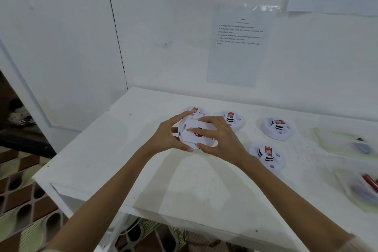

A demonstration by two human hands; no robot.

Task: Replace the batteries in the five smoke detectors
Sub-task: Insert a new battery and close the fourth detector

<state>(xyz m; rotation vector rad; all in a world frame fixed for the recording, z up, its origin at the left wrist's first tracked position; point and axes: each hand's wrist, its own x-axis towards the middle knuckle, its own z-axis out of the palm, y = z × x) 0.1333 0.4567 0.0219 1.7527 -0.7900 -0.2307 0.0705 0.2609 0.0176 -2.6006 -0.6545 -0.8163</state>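
Left hand [168, 135]: fingers curled round the left rim of the held detector [189, 129], thumb on its lower edge.
Right hand [222, 139]: fingers lay across the detector's back, forefinger tip near its middle, thumb pinched the lower rim.
Held detector: white, round, sat between both hands over the white table [184, 180], back tilted towards the camera.
Rear-left detector [195, 110]: lay face up, partly hidden behind the held one.
Rear-middle detector [232, 120]: lay face up, just beyond the right hand's fingers.
Rear-right detector [277, 129] and near detector [268, 155]: lay face up, to the right, apart from the hands.
Far container [347, 143]: clear, blurred, contents unclear.
Near container [366, 190]: blurred, held something red.
Printed sheet [239, 47]: hung on the wall behind.
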